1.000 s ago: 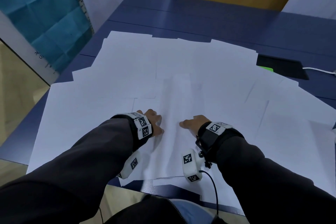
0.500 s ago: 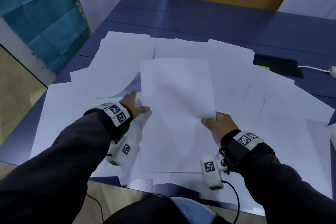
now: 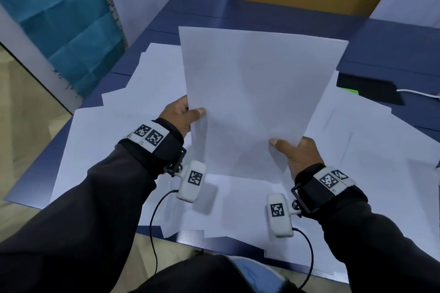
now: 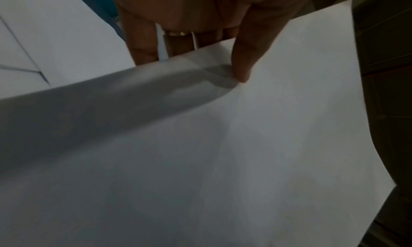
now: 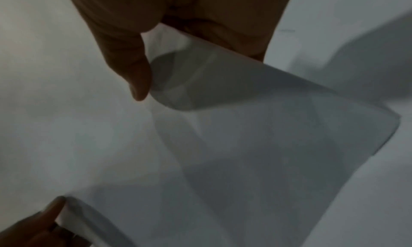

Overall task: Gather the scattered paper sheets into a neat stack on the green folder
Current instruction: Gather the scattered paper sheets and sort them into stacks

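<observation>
Both hands hold one white paper sheet [image 3: 257,93] up above the table, tilted toward me. My left hand [image 3: 183,114] pinches its left edge, thumb on the near face and fingers behind, as the left wrist view shows on the sheet [image 4: 267,127]. My right hand [image 3: 292,152] pinches the lower right edge, thumb on the sheet [image 5: 245,127]. Several more white sheets [image 3: 114,140] lie spread and overlapping over the blue table. Only a small bright corner of the green folder [image 3: 348,90] peeks out from under papers at the right.
A black flat object [image 3: 371,89] with a white cable [image 3: 419,93] lies at the far right of the blue table [image 3: 262,14]. The table's near edge [image 3: 190,235] is close to my body. A teal panel stands to the left.
Both hands, which pressed flat on the papers a second ago, gripped a sheet by its sides and raised it up off the pile toward me.
</observation>
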Demonstrator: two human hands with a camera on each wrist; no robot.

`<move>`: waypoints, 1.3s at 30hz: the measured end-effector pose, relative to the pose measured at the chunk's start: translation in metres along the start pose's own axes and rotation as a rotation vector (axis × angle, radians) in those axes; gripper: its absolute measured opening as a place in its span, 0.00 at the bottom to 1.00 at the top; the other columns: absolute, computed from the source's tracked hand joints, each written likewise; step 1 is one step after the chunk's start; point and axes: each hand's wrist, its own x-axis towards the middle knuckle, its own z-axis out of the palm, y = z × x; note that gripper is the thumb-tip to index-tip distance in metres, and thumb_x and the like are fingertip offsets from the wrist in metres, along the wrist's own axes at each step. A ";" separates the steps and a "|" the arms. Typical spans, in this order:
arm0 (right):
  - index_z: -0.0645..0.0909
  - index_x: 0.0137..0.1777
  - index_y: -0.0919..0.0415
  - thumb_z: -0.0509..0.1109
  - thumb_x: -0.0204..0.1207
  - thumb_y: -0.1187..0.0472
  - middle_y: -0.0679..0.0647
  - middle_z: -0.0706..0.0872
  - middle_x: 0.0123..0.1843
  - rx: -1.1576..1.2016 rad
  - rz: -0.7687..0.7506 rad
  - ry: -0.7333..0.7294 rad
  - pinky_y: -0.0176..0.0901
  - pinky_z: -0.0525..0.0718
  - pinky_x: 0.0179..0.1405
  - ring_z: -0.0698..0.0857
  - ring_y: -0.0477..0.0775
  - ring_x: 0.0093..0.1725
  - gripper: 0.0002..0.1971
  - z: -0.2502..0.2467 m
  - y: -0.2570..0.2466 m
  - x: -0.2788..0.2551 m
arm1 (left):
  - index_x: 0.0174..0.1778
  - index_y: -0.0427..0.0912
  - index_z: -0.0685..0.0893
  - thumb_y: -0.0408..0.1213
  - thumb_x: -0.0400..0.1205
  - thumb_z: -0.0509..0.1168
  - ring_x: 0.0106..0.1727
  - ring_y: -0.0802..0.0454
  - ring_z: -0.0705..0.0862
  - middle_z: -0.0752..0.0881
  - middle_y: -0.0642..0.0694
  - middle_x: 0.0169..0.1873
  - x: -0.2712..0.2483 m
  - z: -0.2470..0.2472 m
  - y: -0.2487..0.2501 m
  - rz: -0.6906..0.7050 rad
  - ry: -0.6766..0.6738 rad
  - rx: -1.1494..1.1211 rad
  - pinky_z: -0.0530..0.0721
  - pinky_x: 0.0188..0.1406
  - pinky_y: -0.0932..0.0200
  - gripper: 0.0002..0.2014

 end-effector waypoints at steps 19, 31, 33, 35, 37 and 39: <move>0.82 0.43 0.60 0.73 0.73 0.66 0.50 0.86 0.39 -0.185 0.073 -0.065 0.34 0.79 0.38 0.84 0.47 0.37 0.03 0.010 0.006 0.004 | 0.60 0.37 0.81 0.32 0.80 0.66 0.54 0.44 0.85 0.86 0.40 0.53 -0.007 0.007 -0.027 -0.119 0.007 0.288 0.81 0.52 0.57 0.13; 0.80 0.56 0.60 0.65 0.79 0.54 0.62 0.86 0.45 -0.129 0.562 0.012 0.58 0.86 0.45 0.89 0.64 0.43 0.12 -0.033 0.025 -0.010 | 0.70 0.32 0.74 0.39 0.83 0.63 0.67 0.38 0.78 0.79 0.33 0.67 -0.006 -0.052 -0.056 -0.437 -0.004 0.981 0.74 0.63 0.53 0.21; 0.80 0.57 0.60 0.66 0.79 0.52 0.62 0.87 0.45 -0.131 0.588 0.018 0.58 0.88 0.42 0.89 0.64 0.42 0.14 -0.033 0.026 -0.013 | 0.70 0.32 0.72 0.40 0.83 0.62 0.67 0.38 0.77 0.78 0.34 0.66 -0.011 -0.052 -0.063 -0.487 -0.043 1.059 0.74 0.62 0.54 0.22; 0.79 0.58 0.60 0.66 0.78 0.51 0.62 0.87 0.46 -0.146 0.599 0.017 0.57 0.88 0.42 0.89 0.64 0.42 0.15 -0.031 0.027 -0.014 | 0.70 0.32 0.72 0.41 0.83 0.62 0.67 0.40 0.78 0.79 0.35 0.66 -0.013 -0.052 -0.070 -0.503 -0.066 1.092 0.74 0.61 0.56 0.23; 0.79 0.58 0.60 0.66 0.78 0.50 0.62 0.87 0.47 -0.162 0.611 0.009 0.56 0.89 0.41 0.89 0.63 0.43 0.16 -0.028 0.027 -0.016 | 0.71 0.34 0.72 0.41 0.83 0.63 0.67 0.40 0.78 0.79 0.35 0.67 -0.015 -0.049 -0.074 -0.502 -0.083 1.111 0.74 0.61 0.57 0.23; 0.79 0.58 0.60 0.66 0.78 0.49 0.62 0.88 0.47 -0.171 0.617 0.006 0.55 0.89 0.40 0.90 0.62 0.43 0.16 -0.024 0.028 -0.017 | 0.71 0.35 0.72 0.40 0.83 0.62 0.67 0.41 0.78 0.78 0.36 0.67 -0.017 -0.045 -0.077 -0.496 -0.102 1.113 0.74 0.61 0.57 0.22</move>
